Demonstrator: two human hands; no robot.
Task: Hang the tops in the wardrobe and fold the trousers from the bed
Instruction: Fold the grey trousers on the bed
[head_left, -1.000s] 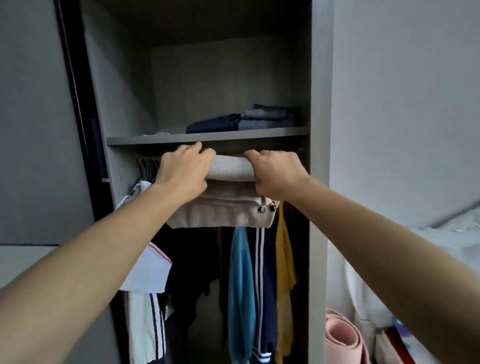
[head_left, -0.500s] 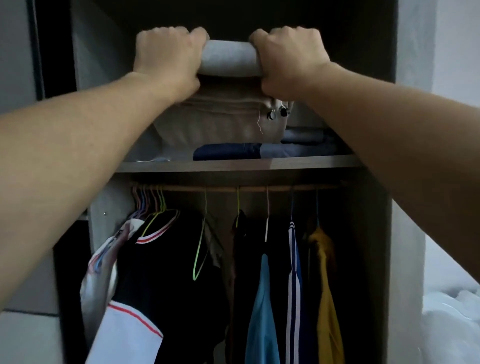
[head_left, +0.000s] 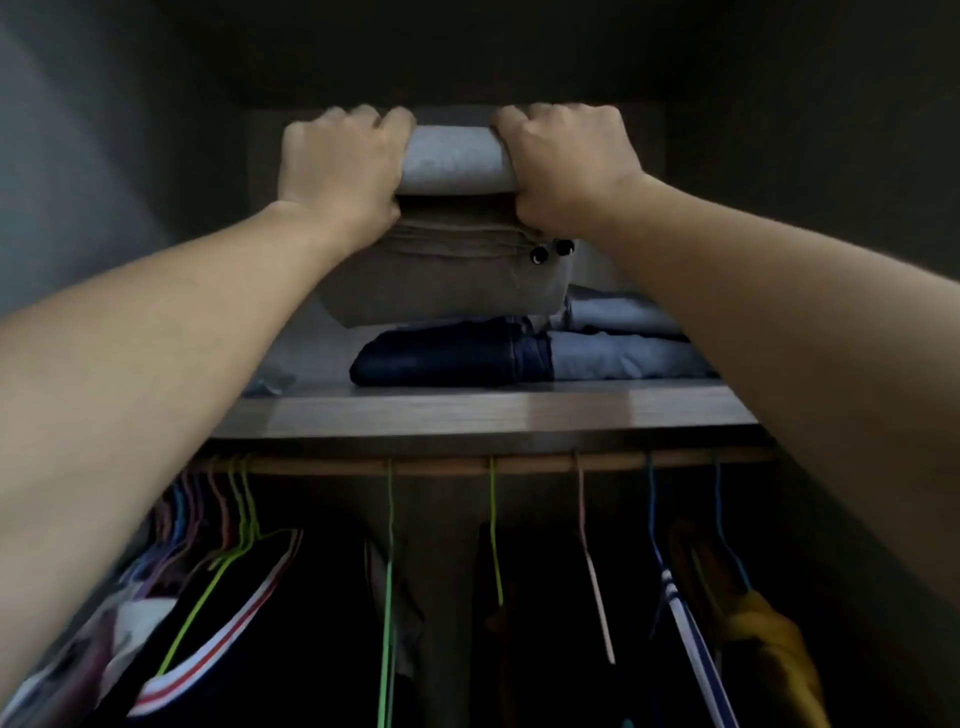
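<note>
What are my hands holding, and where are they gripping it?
A stack of folded trousers: the left hand grips its left end, the right hand its right end.

wooden shelf (head_left: 488, 410), folded trousers (head_left: 447, 358) on it

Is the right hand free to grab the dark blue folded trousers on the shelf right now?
Probably not: the right hand and left hand both grip the folded beige and grey stack, held over the dark blue trousers.
</note>
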